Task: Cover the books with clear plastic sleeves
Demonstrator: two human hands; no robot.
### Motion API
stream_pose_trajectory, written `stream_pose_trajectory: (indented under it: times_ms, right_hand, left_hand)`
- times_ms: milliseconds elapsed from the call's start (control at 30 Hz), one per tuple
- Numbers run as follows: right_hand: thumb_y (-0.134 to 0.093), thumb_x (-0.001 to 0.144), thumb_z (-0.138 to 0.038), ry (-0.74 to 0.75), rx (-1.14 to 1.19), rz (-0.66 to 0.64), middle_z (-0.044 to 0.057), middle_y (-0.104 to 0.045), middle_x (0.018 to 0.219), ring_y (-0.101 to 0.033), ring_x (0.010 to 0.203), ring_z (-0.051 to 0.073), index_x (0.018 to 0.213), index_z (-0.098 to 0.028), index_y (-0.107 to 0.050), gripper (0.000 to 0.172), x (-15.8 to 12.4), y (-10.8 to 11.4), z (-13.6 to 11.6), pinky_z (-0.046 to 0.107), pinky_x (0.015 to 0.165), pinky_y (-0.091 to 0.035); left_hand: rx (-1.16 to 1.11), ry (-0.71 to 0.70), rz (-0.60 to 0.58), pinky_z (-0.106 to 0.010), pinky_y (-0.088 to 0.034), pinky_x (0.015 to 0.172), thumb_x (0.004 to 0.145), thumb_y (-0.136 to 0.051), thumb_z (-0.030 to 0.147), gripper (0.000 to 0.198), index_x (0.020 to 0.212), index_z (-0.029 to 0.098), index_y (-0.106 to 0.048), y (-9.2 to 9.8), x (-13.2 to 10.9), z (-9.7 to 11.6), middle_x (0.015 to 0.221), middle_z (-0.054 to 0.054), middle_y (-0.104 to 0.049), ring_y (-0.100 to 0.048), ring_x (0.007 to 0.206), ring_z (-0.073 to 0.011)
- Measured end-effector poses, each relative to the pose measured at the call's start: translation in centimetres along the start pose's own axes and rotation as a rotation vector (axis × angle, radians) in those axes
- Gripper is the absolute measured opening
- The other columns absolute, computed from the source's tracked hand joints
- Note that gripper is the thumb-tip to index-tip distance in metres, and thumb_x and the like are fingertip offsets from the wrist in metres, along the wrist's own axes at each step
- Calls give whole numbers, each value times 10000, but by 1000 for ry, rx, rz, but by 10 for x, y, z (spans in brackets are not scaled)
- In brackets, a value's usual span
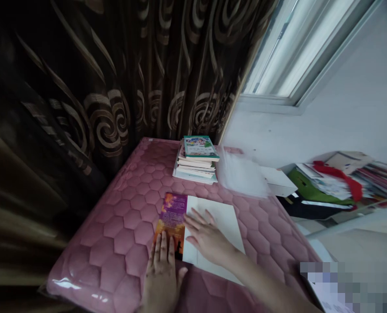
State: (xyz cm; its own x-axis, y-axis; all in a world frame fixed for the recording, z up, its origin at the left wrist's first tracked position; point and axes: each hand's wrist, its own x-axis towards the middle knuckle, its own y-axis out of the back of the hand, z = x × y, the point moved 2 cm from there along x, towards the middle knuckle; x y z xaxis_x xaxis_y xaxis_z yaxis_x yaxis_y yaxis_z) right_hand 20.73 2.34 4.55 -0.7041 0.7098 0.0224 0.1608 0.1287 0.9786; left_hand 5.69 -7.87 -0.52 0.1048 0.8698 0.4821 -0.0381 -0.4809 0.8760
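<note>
A book (172, 215) with a purple and orange cover lies on a pink quilted surface (128, 217), and a white sheet (224, 219) covers its right part. My left hand (162, 271) lies flat, fingers stretched out, on the cover's lower edge. My right hand (206, 237) rests open on the white sheet, fingers pointing left toward the cover. Neither hand grips anything.
A stack of books (196, 158) with a green one on top stands at the far side of the pink surface. A blurred clear plastic wrap (242, 176) lies beside it. Dark patterned curtains (115, 87) hang behind. Books and papers (340, 182) pile up at right under a window (298, 48).
</note>
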Motion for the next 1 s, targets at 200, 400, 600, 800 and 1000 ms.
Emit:
stream_pose_trajectory:
  times_ms: [200,400,600,800,1000]
  right_hand:
    - [-317,983,-462,343,219,-173,67,-322,1516,-175,1433,202,1494,-229,-205,573,28,-21,-49,507,1167,-33]
    - [-311,988,-428,279,68,-154,129,-301,1513,-250,1410,218,1477,-147,-262,566,81,-19,-13,485,1165,-102]
    - [-342,981,-382,144,-43,-68,169,-352,1477,-327,1376,236,1460,-100,-295,557,123,-18,20,458,1141,-219]
    - [-312,977,-420,18,-27,-74,180,-332,1486,-340,1370,250,1459,-81,-292,590,134,-20,20,447,1132,-241]
    - [-313,964,-413,-176,156,175,124,-430,1453,-366,1355,252,1408,-173,-399,512,93,11,41,467,1102,-292]
  left_hand:
    - [34,20,-5,-463,-379,1026,762,-571,305,522,1243,103,-561,-9,-25,-13,1352,-185,-521,-422,1295,-312]
    - [7,64,-26,-485,-311,1086,764,-572,263,806,1480,135,-223,-8,-29,-11,1494,-184,-342,-342,1360,-306]
    - [-3,60,-74,-494,-282,1107,770,-581,290,865,1504,146,-147,-6,-31,-13,1496,-195,-337,-348,1358,-314]
    - [-8,47,-64,-535,-239,1116,712,-625,364,869,1467,108,-280,-9,-31,-11,1489,-214,-338,-349,1345,-361]
    - [-4,33,-44,-544,-220,1116,734,-587,341,849,1475,98,-253,-3,-28,-11,1468,-215,-376,-368,1335,-355]
